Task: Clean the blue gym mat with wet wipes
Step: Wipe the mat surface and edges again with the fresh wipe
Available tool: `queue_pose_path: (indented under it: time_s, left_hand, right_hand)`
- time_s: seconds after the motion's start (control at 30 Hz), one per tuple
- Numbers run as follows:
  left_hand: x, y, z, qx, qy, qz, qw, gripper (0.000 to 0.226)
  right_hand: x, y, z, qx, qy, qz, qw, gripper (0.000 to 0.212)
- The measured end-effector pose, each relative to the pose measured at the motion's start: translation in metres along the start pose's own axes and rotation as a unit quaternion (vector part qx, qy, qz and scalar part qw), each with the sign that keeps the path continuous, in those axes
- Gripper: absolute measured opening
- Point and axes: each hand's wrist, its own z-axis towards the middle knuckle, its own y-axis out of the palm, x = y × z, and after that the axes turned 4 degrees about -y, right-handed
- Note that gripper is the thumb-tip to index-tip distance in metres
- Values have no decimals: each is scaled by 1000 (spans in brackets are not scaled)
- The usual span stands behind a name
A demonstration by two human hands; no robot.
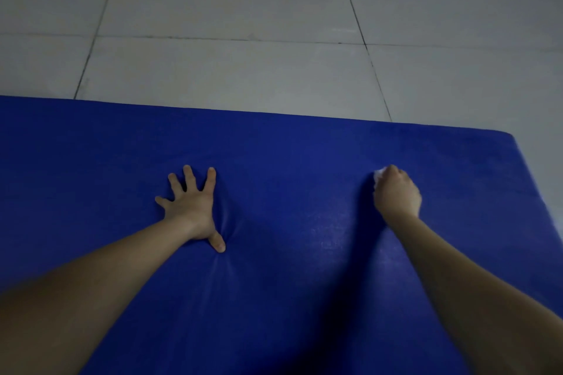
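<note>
The blue gym mat (274,253) lies flat on a pale tiled floor (243,24) and fills the lower half of the view, its far edge running across the middle and its right corner rounding off near the right side. The left hand (192,207) presses palm-down on the mat with fingers spread wide and thumb stretched toward the person, and the surface dimples and creases around the heel of the palm. Well apart to the right, the right hand (396,195) is bunched into a fist on the mat, gripping what appears to be a crumpled white wet wipe (378,176); only a small blurred tuft shows past the knuckles.
</note>
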Motion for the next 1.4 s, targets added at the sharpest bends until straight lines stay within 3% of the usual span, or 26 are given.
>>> queue_pose_path:
  time_s: [0.1,0.2,0.43,0.57,0.63,0.9,1.07,1.27,1.4]
  left_hand:
    - [0,0,1,1,1,1,1000,178]
    - [-1,1,3,2,2,2,1000,178]
    - [2,-1,3,-7,-6,20,1000,177]
    - [4,-3,3,-15,-9,20,1000,177]
    - [3,-4,2,-18,-7,16,1000,177]
    - [0,-1,6,-16,-1,6,1000,180]
    - [0,2,8,-14,-1,7,1000,180]
    - [0,1,8,-20,-1,14,1000,180]
    - [0,-1,8,-19,-3,20,1000,179]
  right_hand:
    - [-6,3,5,14,44,8,999,17]
    - [-53,17,1,20,18,43,999,21]
    - [-187,46,-52,-34,-181,94,979,22]
    - [-199,49,-57,-31,-303,58,951,8]
    - [-174,41,-39,-31,-283,40,958,8]
    - [-22,7,30,15,-23,-6,1000,6]
    - [-52,13,32,24,57,34,997,24]
    - [-168,36,-7,-12,-116,74,990,27]
    - [-206,45,-27,-45,-255,73,963,10]
